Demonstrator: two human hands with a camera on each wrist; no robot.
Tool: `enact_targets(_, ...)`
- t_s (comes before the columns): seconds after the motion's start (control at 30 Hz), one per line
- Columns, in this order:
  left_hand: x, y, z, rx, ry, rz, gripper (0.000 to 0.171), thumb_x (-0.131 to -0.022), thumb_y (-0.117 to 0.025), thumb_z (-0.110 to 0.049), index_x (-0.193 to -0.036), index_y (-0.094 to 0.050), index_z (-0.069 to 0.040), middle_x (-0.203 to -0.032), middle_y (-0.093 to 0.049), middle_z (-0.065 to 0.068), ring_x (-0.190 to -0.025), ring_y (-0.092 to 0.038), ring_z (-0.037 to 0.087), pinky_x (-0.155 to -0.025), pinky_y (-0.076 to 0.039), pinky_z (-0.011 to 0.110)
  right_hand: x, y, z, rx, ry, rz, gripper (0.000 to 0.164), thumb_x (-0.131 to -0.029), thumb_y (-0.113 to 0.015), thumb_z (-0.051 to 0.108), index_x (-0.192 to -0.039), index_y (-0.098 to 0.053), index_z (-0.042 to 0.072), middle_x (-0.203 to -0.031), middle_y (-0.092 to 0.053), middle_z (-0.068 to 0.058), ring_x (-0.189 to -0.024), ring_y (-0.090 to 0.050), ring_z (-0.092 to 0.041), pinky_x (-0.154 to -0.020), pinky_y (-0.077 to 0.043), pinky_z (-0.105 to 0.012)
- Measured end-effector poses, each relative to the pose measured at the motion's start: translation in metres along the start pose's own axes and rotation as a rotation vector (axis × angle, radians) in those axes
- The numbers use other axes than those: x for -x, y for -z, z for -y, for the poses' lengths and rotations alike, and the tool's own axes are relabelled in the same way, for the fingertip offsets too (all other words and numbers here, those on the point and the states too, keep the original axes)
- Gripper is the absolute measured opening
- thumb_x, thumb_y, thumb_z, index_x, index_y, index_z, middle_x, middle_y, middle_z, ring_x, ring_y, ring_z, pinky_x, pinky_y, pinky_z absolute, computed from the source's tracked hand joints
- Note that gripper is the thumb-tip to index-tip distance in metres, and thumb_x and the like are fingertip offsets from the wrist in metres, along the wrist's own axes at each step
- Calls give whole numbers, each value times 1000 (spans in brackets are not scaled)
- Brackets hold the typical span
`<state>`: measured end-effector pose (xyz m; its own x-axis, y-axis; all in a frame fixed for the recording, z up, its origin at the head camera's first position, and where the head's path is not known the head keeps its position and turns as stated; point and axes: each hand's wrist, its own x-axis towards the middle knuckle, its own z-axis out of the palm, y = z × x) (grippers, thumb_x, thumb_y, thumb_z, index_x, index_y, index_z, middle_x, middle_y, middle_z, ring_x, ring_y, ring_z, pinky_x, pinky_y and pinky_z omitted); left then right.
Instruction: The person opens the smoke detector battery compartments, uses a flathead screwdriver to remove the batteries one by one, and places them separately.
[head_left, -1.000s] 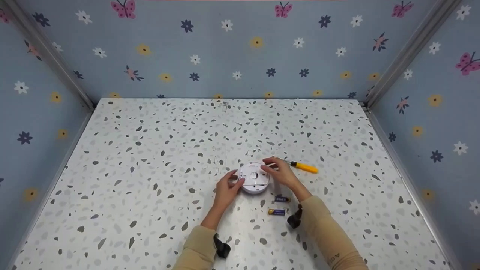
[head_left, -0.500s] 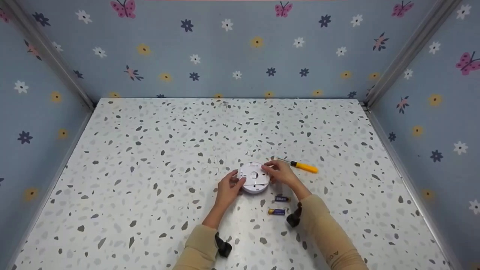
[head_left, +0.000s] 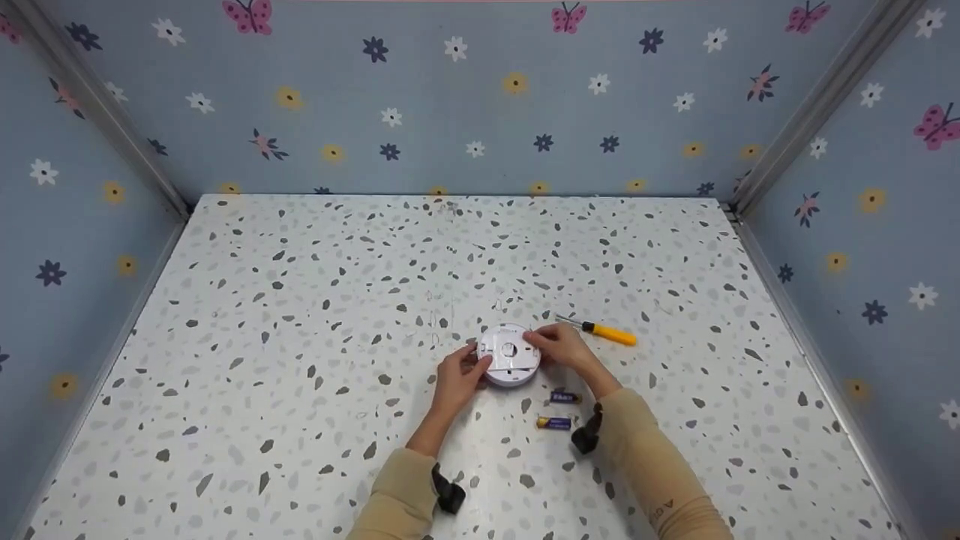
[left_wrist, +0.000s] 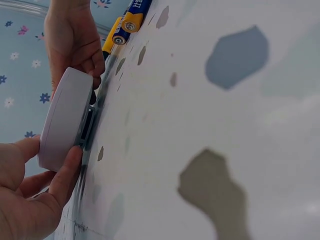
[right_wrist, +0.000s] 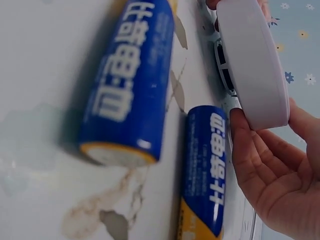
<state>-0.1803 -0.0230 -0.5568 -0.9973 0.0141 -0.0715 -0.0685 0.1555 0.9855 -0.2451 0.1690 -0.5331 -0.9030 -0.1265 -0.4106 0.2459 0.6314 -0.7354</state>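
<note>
A round white smoke alarm (head_left: 509, 361) lies back side up between both hands in the head view. Its back plate has a round hole in the middle and small slots. The wrist views show its smooth side wall and a dark vented part underneath, held slightly off the table. My left hand (head_left: 455, 376) grips the left rim, thumb on the back plate and fingers under the body (left_wrist: 65, 120). On the opposite side my right hand (head_left: 564, 349) holds the right rim, its thumb on the plate and its fingers beneath.
Two blue and yellow batteries, a nearer one (head_left: 553, 424) and a farther one (head_left: 565, 397), lie right of the alarm near the right wrist. A screwdriver with a yellow handle (head_left: 613, 334) lies beyond the right hand. Flower-patterned walls (head_left: 480, 97) enclose the speckled table (head_left: 300, 337).
The right hand's fingers, spread over the alarm's far right edge a second ago, have drawn down and in around the right rim. The left hand has shifted only slightly.
</note>
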Motion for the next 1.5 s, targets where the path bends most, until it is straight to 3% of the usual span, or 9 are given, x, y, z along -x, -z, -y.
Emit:
enact_targets(0.27,-1,-4,-5,-40,46,-62,40,-85,-59,-12,-117,-51,11,-90,-59,16,-72,-61,18,-57,-52,22,0,1,-3,-82,5,16,37,-85,-59,33,-108,-62,4,-82,-62,-5,-67,-56,-15,-59,-49,-24)
enact_targets(0.6,0,-7,-5,-55,60,-132,33,-84,-60,-14,-110,-57,7,-86,-63,13,-65,-59,14,-53,-51,22,2,3,-1,-207,-56,39,46,-82,-63,26,-118,-53,0,-101,-62,-11,-75,-59,-16,-69,-49,-27)
enact_targets(0.9,0,-6,-4,-31,47,-140,32,-84,-62,-14,-104,-59,10,-79,-64,14,-59,-59,14,-50,-51,24,3,1,2,-216,-76,23,46,-81,-65,25,-119,-54,3,-99,-62,-9,-75,-58,-16,-70,-48,-26)
enact_targets(1.23,-1,-2,-2,-9,100,-130,36,-82,-64,-15,-108,-58,8,-84,-63,15,-65,-61,16,-55,-53,24,3,-3,-1,-192,-101,-9,46,-78,-67,32,-116,-57,8,-101,-61,-6,-79,-58,-16,-76,-47,-29)
enact_targets(1.5,-2,3,-1,-18,55,-99,37,-81,-65,-14,-111,-58,5,-82,-63,13,-64,-62,19,-52,-52,26,6,0,-2,-171,-58,-17,51,-73,-69,40,-114,-59,11,-101,-62,-3,-81,-58,-15,-78,-47,-30)
